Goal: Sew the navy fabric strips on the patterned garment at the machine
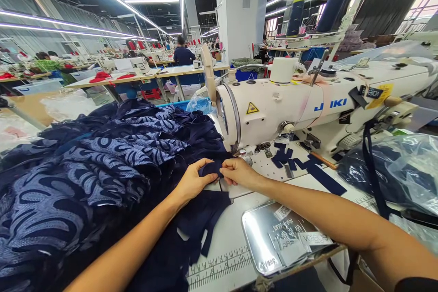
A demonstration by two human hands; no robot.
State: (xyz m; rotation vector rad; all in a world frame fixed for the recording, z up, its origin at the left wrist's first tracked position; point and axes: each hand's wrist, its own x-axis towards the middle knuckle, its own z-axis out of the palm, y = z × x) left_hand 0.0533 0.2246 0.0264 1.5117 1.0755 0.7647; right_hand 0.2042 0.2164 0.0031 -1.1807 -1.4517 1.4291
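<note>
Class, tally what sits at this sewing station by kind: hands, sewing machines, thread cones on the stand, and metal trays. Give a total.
Hands: 2 (left hand, right hand, both pinching a navy piece)
Sewing machine: 1
Thread cones: 2 ()
Metal tray: 1
Total: 6

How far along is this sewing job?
Done: hard to tell; nothing visibly finished. In hand: the left hand and right hand pinch a small navy piece beside the sewing machine. Left: loose navy strips and a big fabric pile apparently wait.
</note>
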